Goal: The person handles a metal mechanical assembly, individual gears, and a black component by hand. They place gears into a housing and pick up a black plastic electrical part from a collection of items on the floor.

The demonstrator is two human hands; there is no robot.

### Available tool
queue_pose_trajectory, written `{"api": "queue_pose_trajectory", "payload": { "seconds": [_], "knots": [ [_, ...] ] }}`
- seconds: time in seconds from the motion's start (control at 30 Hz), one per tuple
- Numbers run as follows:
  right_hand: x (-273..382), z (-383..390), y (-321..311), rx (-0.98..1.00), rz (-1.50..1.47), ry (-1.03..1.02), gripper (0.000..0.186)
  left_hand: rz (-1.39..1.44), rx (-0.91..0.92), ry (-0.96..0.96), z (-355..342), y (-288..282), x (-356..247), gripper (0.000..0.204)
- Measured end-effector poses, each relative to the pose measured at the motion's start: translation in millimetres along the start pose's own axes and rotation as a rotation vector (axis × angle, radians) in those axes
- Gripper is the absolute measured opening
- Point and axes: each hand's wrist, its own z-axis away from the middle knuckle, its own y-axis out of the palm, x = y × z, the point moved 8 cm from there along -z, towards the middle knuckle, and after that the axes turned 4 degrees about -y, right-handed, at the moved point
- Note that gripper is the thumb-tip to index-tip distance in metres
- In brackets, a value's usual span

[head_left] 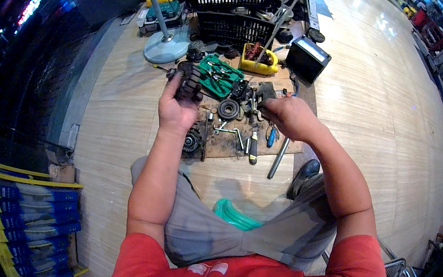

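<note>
My left hand (176, 108) is raised over the left side of a stained cardboard sheet (225, 149). It grips a dark, round, notched metal part (188, 82) with a short shaft end at its left. On the right, the fingers of my right hand (289, 117) are pinched together above the tools; what they hold, if anything, is too dark to make out. Just beyond those fingers lies a dark grey piece (267, 90). Between my hands sit a black ring-shaped part (228, 109) and a bent metal wrench (233, 133). Another round, toothed part (192, 142) rests below my left hand.
A green tray of pliers (219, 76), a yellow cut-open container (258, 64) and a black battery (307, 59) stand farther off. Black crates (236, 30) and a fan base (166, 47) are behind. Nearer lie a yellow-black knife (254, 147), blue-handled tool (271, 137) and metal pipe (278, 159).
</note>
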Motion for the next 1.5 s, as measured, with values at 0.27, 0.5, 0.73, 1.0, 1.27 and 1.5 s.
{"api": "queue_pose_trajectory", "payload": {
  "seconds": [0.27, 0.5, 0.73, 1.0, 1.27, 1.5],
  "knots": [
    [-46.0, 5.4, -11.0, -0.180, 0.029, 0.003, 0.015, 0.151, 0.050, -0.056, 3.8, 0.8, -23.3, 0.038],
    [-123.3, 31.8, -13.2, -0.067, -0.023, 0.181, 0.022, 0.052, 0.245, -0.056, 4.8, -0.2, -44.8, 0.041],
    [-160.7, 77.4, -13.3, -0.114, -0.077, 0.217, 0.026, 0.031, 0.321, -0.098, 7.1, -1.8, -52.6, 0.044],
    [-223.7, 148.0, 3.2, -0.046, 0.003, 0.465, 0.029, 0.011, 0.245, -0.096, 2.9, -10.6, -63.7, 0.034],
    [-248.8, 200.5, 32.4, 0.094, 0.289, 0.597, 0.031, -0.055, 0.163, -0.019, -0.6, -16.8, -59.2, 0.050],
    [-265.5, 220.9, 33.6, 0.176, 0.301, 0.715, 0.030, -0.020, 0.184, -0.054, 1.3, -13.7, -36.2, 0.041]
  ]
}}
